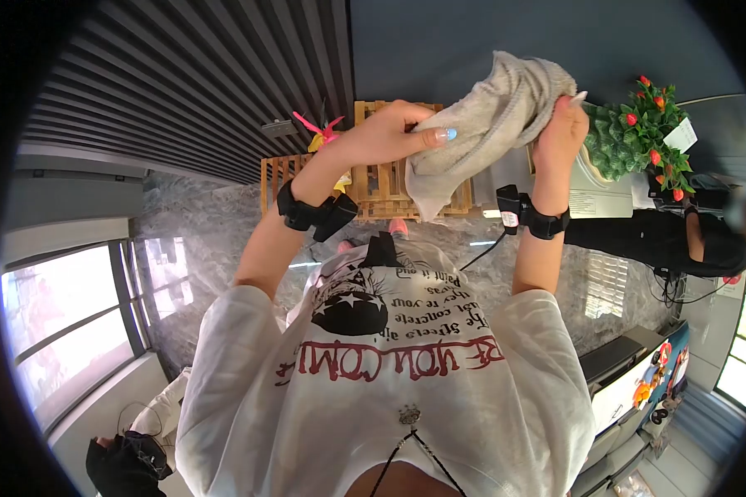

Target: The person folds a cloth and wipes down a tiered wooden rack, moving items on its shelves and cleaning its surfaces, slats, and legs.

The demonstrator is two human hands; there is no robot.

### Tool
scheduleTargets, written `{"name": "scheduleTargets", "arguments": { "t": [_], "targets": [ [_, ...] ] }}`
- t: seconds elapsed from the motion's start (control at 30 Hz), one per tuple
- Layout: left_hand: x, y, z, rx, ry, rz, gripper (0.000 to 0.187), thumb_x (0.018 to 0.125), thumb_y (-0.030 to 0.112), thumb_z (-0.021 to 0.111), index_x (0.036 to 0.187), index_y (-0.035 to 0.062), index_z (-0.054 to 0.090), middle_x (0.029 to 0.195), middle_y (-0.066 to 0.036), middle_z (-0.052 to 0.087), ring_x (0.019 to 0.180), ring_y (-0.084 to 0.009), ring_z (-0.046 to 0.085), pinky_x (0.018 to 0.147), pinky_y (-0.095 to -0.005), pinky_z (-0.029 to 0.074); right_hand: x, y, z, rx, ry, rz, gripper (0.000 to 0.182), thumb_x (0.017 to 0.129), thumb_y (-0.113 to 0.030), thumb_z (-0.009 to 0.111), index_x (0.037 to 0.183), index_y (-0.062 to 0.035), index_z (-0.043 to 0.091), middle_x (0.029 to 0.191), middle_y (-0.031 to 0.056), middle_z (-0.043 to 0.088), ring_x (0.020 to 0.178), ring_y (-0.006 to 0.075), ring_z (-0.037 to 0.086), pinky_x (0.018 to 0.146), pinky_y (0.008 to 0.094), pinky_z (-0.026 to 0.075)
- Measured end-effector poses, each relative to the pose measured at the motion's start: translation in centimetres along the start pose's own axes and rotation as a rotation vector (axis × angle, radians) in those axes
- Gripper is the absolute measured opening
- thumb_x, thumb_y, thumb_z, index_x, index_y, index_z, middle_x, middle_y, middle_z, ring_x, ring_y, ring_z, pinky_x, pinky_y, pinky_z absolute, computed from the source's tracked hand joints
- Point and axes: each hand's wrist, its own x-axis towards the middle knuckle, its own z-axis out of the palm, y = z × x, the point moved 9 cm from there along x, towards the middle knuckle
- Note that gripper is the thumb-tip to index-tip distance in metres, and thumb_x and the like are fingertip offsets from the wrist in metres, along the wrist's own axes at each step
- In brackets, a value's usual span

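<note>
A crumpled light grey cloth (493, 116) is stretched between my two hands at the upper middle. My left hand (389, 132) grips its left side, with the blue-nailed thumb lying on top and the fingers partly hidden. At the cloth's upper right end, my right hand (562, 137) is closed on a bunched part. The lower left corner of the cloth hangs down loosely. Dark bands with black devices are strapped round both wrists.
Wooden pallet-like furniture (381, 184) stands beyond the cloth. A pink and yellow decoration (317, 132) is at its left. To the right are a potted plant with red fruits (656, 137) and a person in black (663, 240). Another dark-clothed person (124, 465) is at lower left.
</note>
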Motion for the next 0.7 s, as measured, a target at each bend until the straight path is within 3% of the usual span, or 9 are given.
{"name": "scheduleTargets", "arguments": {
  "t": [0.07,0.1,0.17,0.27,0.33,0.4,0.47,0.5,0.7],
  "targets": [
    [1.1,-3.5,0.8,-0.48,0.003,0.027,0.041,0.087,0.041,0.049,0.102,0.0038,0.059,0.084,-0.003,0.06,0.074,-0.0098,0.054,0.067,-0.0247,0.045,0.9,1.7,-1.2,0.199,0.12,0.122,0.035,0.091,-0.033,0.044,0.084,0.0001,0.055,0.077,0.0021,0.056,0.066,0.0091,0.049,0.059,0.0254,0.042],
    [0.9,-4.8,2.1,-0.483,0.0,0.018,0.041,0.087,0.041,0.049,0.102,0.0038,0.059,0.084,-0.003,0.06,0.074,-0.0098,0.054,0.067,-0.0247,0.045,1.2,7.8,-1.6,0.483,0.169,0.402,0.048,0.09,-0.045,0.037,0.104,-0.0007,0.05,0.099,0.0097,0.056,0.087,0.0194,0.055,0.076,0.0331,0.045],
    [0.2,-10.9,7.1,-1.125,0.017,-0.558,0.049,0.09,0.043,0.04,0.119,0.0052,0.047,0.112,-0.008,0.055,0.098,-0.0166,0.054,0.085,-0.031,0.043,-0.9,12.2,0.8,0.51,0.088,0.483,0.069,0.086,-0.06,0.026,0.125,-0.004,0.037,0.124,0.012,0.045,0.115,0.0237,0.042,0.097,0.037,0.035],
    [-0.7,-13.4,10.8,-1.14,0.057,-0.552,0.053,0.092,0.041,0.034,0.125,0.0005,0.038,0.125,-0.01,0.046,0.109,-0.0202,0.049,0.092,-0.0345,0.04,-11.7,25.5,2.1,0.364,-0.022,1.014,0.066,0.086,-0.061,0.021,0.129,-0.012,0.034,0.122,0.0069,0.048,0.112,0.0216,0.046,0.09,0.0343,0.04],
    [-1.6,-16.8,12.0,-1.069,0.055,-0.667,0.054,0.092,0.042,0.034,0.126,0.0003,0.038,0.125,-0.011,0.045,0.109,-0.0198,0.049,0.092,-0.034,0.04,-16.1,24.5,0.8,-0.073,-0.024,1.162,0.057,0.089,-0.052,0.03,0.116,-0.0046,0.049,0.104,0.0096,0.058,0.087,0.021,0.057,0.074,0.0308,0.044],
    [-2.6,-18.3,13.0,-1.01,0.055,-0.78,0.054,0.092,0.042,0.033,0.126,0.0002,0.037,0.126,-0.011,0.045,0.109,-0.0193,0.048,0.092,-0.0335,0.04,-17.8,25.2,1.8,0.089,-0.061,1.068,0.06,0.086,-0.051,0.036,0.111,0.0017,0.052,0.105,0.0128,0.057,0.086,0.0237,0.057,0.074,0.0305,0.044],
    [-2.5,-17.7,12.7,-0.803,0.023,-0.749,0.055,0.092,0.042,0.034,0.125,-0.0014,0.037,0.122,-0.01,0.048,0.108,-0.0182,0.049,0.092,-0.0318,0.039,-16.7,24.0,1.7,-0.28,-0.245,0.821,0.065,0.084,-0.05,0.04,0.116,0.0059,0.047,0.109,0.0166,0.055,0.093,0.026,0.056,0.08,0.031,0.043],
    [-2.5,-16.9,12.9,-0.803,0.017,-0.753,0.055,0.092,0.042,0.034,0.125,-0.0014,0.037,0.122,-0.01,0.048,0.108,-0.0182,0.049,0.092,-0.0318,0.039,-16.3,23.3,1.0,-0.555,-0.157,0.745,0.064,0.083,-0.046,0.046,0.117,0.008,0.044,0.108,0.0194,0.054,0.098,0.0278,0.054,0.081,0.0327,0.044],
    [-2.7,-14.9,10.7,-0.304,-0.07,-0.556,0.063,0.089,0.051,0.032,0.117,-0.0033,0.046,0.114,-0.013,0.053,0.103,-0.0201,0.051,0.084,-0.0312,0.04,-18.4,21.3,3.3,0.269,-0.027,1.154,0.044,0.081,-0.023,0.06,0.112,0.0047,0.047,0.105,0.016,0.055,0.093,0.0246,0.057,0.073,0.0322,0.048]
  ]
}}
